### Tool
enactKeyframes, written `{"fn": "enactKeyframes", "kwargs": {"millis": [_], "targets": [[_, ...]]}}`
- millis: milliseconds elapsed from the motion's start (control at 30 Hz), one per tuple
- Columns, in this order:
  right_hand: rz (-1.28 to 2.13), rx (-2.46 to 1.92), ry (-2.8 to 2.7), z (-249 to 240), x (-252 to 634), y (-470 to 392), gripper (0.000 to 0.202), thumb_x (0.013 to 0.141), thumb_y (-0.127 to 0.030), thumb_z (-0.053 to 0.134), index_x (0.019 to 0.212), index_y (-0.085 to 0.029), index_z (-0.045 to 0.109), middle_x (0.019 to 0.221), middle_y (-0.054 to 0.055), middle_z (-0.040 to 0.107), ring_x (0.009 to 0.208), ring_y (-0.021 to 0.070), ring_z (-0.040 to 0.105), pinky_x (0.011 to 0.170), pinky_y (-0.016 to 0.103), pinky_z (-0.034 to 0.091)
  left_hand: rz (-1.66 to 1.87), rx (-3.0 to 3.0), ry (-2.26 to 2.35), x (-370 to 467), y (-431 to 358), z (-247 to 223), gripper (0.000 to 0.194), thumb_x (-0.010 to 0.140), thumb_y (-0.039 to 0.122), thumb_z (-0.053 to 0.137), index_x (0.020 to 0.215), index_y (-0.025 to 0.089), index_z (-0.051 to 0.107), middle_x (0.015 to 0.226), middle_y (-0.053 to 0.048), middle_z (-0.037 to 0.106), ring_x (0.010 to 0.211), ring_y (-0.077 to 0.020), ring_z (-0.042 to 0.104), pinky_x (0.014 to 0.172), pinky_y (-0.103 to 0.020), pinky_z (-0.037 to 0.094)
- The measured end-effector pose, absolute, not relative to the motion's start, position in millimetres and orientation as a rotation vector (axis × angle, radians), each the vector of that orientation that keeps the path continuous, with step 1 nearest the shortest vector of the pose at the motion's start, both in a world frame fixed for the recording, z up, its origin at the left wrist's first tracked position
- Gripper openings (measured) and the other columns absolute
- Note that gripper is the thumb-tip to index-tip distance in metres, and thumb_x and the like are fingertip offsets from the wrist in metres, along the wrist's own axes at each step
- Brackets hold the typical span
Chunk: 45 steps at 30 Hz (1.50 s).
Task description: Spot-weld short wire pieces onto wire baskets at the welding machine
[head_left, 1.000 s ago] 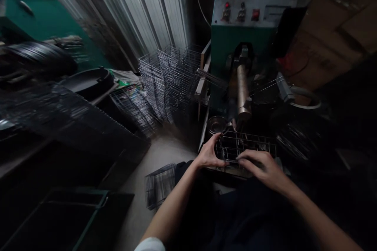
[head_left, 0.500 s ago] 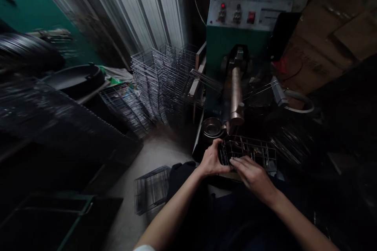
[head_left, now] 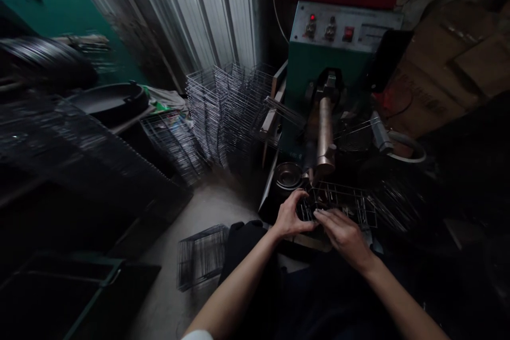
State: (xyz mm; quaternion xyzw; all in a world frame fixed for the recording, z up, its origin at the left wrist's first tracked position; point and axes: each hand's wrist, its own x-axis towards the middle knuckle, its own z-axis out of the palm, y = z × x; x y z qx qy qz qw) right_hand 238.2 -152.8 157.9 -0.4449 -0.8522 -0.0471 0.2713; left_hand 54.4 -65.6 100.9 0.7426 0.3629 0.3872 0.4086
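A wire basket (head_left: 360, 204) of thin metal rods lies under the thick copper-coloured arm (head_left: 325, 130) of a green machine that looks like a spot welder. My left hand (head_left: 291, 217) curves round the basket's left end, thumb on the near side and fingers on the far side. At the near edge, my right hand (head_left: 345, 232) has its fingers pressed together on the wires, close to the left thumb. The fingertips are dark, and whether a small loose wire is between them I cannot make out. The arm's lower tip comes down just beyond both hands.
A round metal dish (head_left: 289, 175) sits left of the arm's tip. Tall stacks of wire racks (head_left: 215, 111) stand by the corrugated wall. Another wire basket (head_left: 202, 257) rests on the floor at left. Cardboard boxes (head_left: 446, 79) are piled at right.
The view has shifted slightly, so the machine appears lower and further right. Both hands keep nearly the same hold on the basket, whose left end sits by the arm's tip.
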Motion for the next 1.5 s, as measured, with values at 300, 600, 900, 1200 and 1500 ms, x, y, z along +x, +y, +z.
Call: {"fn": "enactKeyframes", "kwargs": {"millis": [300, 600, 900, 1200, 1500], "targets": [[-0.17, -1.18, -2.274, 158, 240, -146, 0.039, 0.1, -0.006, 0.044, 0.133, -0.019, 0.061, 0.118, 0.009, 0.072, 0.108, 0.0232, 0.067, 0.093, 0.04, 0.059, 1.041, 1.828, 0.934, 57, -67, 104, 0.066, 0.059, 0.039, 0.085, 0.117, 0.024, 0.056, 0.128, -0.005, 0.063, 0.117, -0.0253, 0.063, 0.103, -0.038, 0.05], [-0.185, -1.285, -2.252, 157, 238, -133, 0.049, 0.095, -0.003, 0.042, 0.139, -0.021, 0.057, 0.122, 0.009, 0.069, 0.111, 0.0227, 0.065, 0.101, 0.043, 0.053, 0.94, 1.868, 1.038, 53, -50, 119, 0.067, 0.057, 0.037, 0.085, 0.118, 0.027, 0.057, 0.12, -0.002, 0.067, 0.113, -0.0263, 0.065, 0.099, -0.038, 0.051], [-0.09, -1.288, -2.019, 148, 233, -108, 0.028, 0.1, -0.013, 0.049, 0.123, -0.023, 0.06, 0.106, 0.009, 0.068, 0.1, 0.024, 0.066, 0.088, 0.04, 0.057, 0.91, 1.869, 1.054, 54, -29, 123, 0.069, 0.057, 0.041, 0.086, 0.118, 0.026, 0.057, 0.116, -0.002, 0.069, 0.108, -0.0272, 0.066, 0.098, -0.04, 0.051], [-0.105, -1.32, -1.94, 161, 223, -111, 0.016, 0.099, -0.017, 0.055, 0.115, -0.021, 0.059, 0.101, 0.009, 0.063, 0.094, 0.0226, 0.064, 0.084, 0.037, 0.055, 0.885, 1.721, 0.91, 56, -24, 111, 0.068, 0.057, 0.039, 0.087, 0.117, 0.027, 0.057, 0.113, 0.001, 0.069, 0.108, -0.0247, 0.068, 0.101, -0.038, 0.051], [-0.15, -1.397, -1.959, 167, 221, -114, 0.004, 0.099, -0.022, 0.056, 0.102, -0.022, 0.059, 0.092, 0.008, 0.061, 0.087, 0.024, 0.061, 0.079, 0.039, 0.052, 0.951, 1.668, 0.763, 59, -17, 104, 0.067, 0.057, 0.033, 0.086, 0.118, 0.024, 0.059, 0.114, 0.0, 0.068, 0.111, -0.0235, 0.065, 0.105, -0.037, 0.049]]}}
